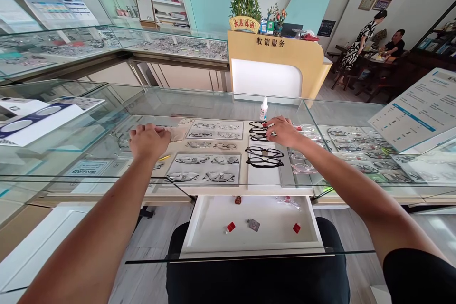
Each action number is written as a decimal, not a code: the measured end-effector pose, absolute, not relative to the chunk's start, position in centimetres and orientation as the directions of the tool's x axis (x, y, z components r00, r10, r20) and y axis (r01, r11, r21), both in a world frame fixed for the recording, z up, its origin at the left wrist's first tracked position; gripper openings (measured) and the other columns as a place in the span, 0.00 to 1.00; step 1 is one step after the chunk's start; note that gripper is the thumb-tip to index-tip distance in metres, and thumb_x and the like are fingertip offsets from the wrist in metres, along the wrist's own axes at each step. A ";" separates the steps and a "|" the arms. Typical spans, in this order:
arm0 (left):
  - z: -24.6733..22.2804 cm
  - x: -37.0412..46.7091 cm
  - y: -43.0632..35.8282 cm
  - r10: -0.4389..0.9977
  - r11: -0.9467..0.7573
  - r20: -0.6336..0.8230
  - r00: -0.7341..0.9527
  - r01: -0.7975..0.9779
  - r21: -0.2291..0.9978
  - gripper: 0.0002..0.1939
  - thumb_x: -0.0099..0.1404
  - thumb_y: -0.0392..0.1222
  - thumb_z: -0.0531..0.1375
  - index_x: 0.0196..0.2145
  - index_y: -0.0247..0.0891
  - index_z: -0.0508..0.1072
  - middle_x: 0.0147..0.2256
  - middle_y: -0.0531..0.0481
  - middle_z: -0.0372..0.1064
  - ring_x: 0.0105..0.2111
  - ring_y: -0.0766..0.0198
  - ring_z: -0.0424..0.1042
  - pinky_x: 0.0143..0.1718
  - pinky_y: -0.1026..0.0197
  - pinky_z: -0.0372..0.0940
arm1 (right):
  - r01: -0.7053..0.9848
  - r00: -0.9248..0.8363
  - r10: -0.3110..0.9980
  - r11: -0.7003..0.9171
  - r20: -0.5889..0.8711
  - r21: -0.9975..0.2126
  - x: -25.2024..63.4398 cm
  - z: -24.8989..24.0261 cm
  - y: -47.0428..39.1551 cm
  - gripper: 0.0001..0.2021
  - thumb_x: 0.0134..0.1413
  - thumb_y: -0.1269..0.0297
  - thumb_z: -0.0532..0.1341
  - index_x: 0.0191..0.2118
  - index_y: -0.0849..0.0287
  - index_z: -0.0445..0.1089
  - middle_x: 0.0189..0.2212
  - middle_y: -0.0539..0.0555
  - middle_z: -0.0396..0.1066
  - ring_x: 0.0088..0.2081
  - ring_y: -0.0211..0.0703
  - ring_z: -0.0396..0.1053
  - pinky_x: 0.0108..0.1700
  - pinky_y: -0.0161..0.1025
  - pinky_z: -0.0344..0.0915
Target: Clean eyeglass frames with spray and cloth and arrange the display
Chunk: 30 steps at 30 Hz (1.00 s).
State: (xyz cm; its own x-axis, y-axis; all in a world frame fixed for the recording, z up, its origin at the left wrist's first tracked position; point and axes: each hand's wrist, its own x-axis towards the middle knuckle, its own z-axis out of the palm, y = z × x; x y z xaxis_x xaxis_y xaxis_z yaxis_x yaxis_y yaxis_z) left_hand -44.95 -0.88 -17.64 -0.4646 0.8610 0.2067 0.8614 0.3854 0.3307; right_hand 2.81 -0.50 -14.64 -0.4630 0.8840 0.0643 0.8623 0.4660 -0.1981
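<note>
My left hand (149,140) rests at the left of the glass counter, its fingers bent over a pale cloth-like item (178,132); whether it grips this is unclear. At the right, my right hand (281,130) reaches over a column of black-framed glasses (264,153), fingertips at one of the upper frames. A small white bottle (264,109) stands just beyond that hand. Between the hands lie a white tray with several clear-lens glasses (204,169) and a second such tray (215,129), with two loose pairs between them.
Below the counter an open white drawer (263,242) holds several small red and grey items. More glasses (370,152) lie under the glass at right, beside a tilted printed sign (416,109). A cashier desk (278,52) stands ahead; two people are at a table back right.
</note>
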 end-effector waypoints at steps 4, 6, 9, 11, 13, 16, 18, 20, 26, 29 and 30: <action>-17.7 -45.0 -0.9 0.863 0.382 0.208 -0.461 0.863 0.329 0.32 0.73 0.53 0.53 0.63 0.28 0.77 0.69 0.20 0.67 0.71 0.26 0.63 0.69 0.28 0.64 | 0.877 -0.437 0.898 0.437 0.049 -0.197 2.4 -14.6 -0.3 0.09 0.72 0.63 0.68 0.46 0.54 0.89 0.69 0.62 0.75 0.73 0.68 0.61 0.72 0.64 0.57; -17.7 -44.9 -0.9 0.862 0.383 0.209 -0.462 0.863 0.329 0.31 0.74 0.53 0.53 0.63 0.29 0.77 0.69 0.21 0.67 0.71 0.27 0.62 0.70 0.28 0.64 | 0.881 -0.430 0.901 0.431 0.046 -0.193 2.1 -14.5 -0.3 0.10 0.72 0.63 0.68 0.46 0.54 0.89 0.69 0.62 0.75 0.73 0.68 0.61 0.72 0.65 0.58; -17.7 -45.0 -0.8 0.859 0.389 0.209 -0.468 0.861 0.328 0.31 0.74 0.53 0.53 0.62 0.30 0.77 0.69 0.22 0.67 0.71 0.27 0.62 0.70 0.29 0.64 | 0.887 -0.423 0.905 0.423 0.041 -0.186 1.9 -13.9 -0.7 0.10 0.73 0.63 0.67 0.49 0.56 0.89 0.70 0.64 0.74 0.74 0.70 0.61 0.73 0.66 0.58; -17.8 -45.0 -0.7 0.857 0.395 0.205 -0.473 0.858 0.329 0.30 0.74 0.53 0.53 0.62 0.29 0.77 0.69 0.22 0.67 0.71 0.27 0.62 0.70 0.29 0.64 | 0.887 -0.418 0.906 0.421 0.058 -0.186 1.9 -13.4 -1.5 0.11 0.73 0.63 0.67 0.52 0.56 0.88 0.71 0.65 0.74 0.75 0.70 0.61 0.73 0.66 0.58; -17.8 -45.2 -0.7 0.857 0.391 0.205 -0.472 0.856 0.338 0.30 0.74 0.53 0.55 0.62 0.29 0.77 0.69 0.21 0.67 0.72 0.27 0.62 0.71 0.28 0.64 | 0.869 -0.436 0.893 0.450 0.108 -0.207 1.9 -13.1 -2.9 0.10 0.73 0.63 0.67 0.51 0.55 0.87 0.70 0.64 0.75 0.74 0.69 0.63 0.73 0.66 0.58; -18.1 -45.4 -0.6 0.864 0.362 0.217 -0.455 0.859 0.361 0.29 0.74 0.53 0.57 0.61 0.29 0.78 0.68 0.20 0.68 0.71 0.25 0.63 0.69 0.26 0.65 | 0.798 -0.512 0.839 0.544 0.184 -0.258 1.9 -13.0 -6.0 0.06 0.72 0.60 0.70 0.46 0.52 0.87 0.63 0.59 0.80 0.69 0.65 0.70 0.72 0.64 0.59; -18.2 -45.5 -0.5 0.864 0.356 0.222 -0.452 0.861 0.364 0.29 0.73 0.54 0.57 0.60 0.29 0.78 0.68 0.20 0.68 0.71 0.24 0.63 0.69 0.26 0.65 | 0.764 -0.558 0.809 0.588 0.185 -0.268 1.7 -13.3 -8.0 0.05 0.71 0.58 0.72 0.43 0.51 0.86 0.60 0.57 0.82 0.67 0.63 0.73 0.72 0.63 0.59; -18.2 -45.5 -0.4 0.859 0.365 0.227 -0.458 0.861 0.355 0.30 0.73 0.54 0.56 0.60 0.29 0.78 0.68 0.21 0.68 0.70 0.25 0.63 0.69 0.27 0.65 | 0.757 -0.583 0.797 0.603 0.157 -0.251 1.4 -13.7 -9.4 0.04 0.70 0.59 0.73 0.43 0.51 0.86 0.60 0.56 0.84 0.66 0.63 0.73 0.72 0.63 0.59; -17.9 -45.2 -0.7 0.860 0.378 0.212 -0.464 0.859 0.344 0.32 0.72 0.54 0.54 0.62 0.29 0.78 0.68 0.22 0.68 0.71 0.27 0.62 0.70 0.28 0.64 | 0.792 -0.556 0.822 0.569 0.124 -0.222 0.7 -14.4 -9.4 0.05 0.71 0.65 0.71 0.41 0.53 0.85 0.53 0.56 0.87 0.61 0.61 0.75 0.71 0.61 0.59; -17.8 -45.1 -0.8 0.860 0.380 0.213 -0.464 0.860 0.341 0.32 0.72 0.55 0.54 0.61 0.30 0.78 0.68 0.22 0.68 0.70 0.27 0.62 0.70 0.29 0.64 | 0.800 -0.536 0.834 0.552 0.134 -0.233 0.8 -14.2 -8.4 0.04 0.71 0.66 0.70 0.41 0.54 0.85 0.50 0.56 0.87 0.59 0.59 0.76 0.70 0.59 0.60; -17.7 -45.1 -0.8 0.858 0.380 0.216 -0.466 0.859 0.342 0.31 0.72 0.55 0.54 0.61 0.30 0.78 0.68 0.22 0.69 0.70 0.27 0.62 0.70 0.29 0.64 | 0.801 -0.535 0.834 0.551 0.135 -0.233 0.8 -14.2 -8.2 0.05 0.71 0.67 0.70 0.41 0.54 0.85 0.50 0.56 0.87 0.59 0.59 0.76 0.70 0.59 0.59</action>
State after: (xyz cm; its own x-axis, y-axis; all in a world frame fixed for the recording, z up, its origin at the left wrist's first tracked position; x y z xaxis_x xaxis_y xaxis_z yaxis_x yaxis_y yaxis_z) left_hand -45.07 -0.80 -17.73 -0.4658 0.8581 0.2160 0.8592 0.3803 0.3421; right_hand 0.80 -8.22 -14.17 -0.5348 0.8342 0.1346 0.8011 0.5512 -0.2333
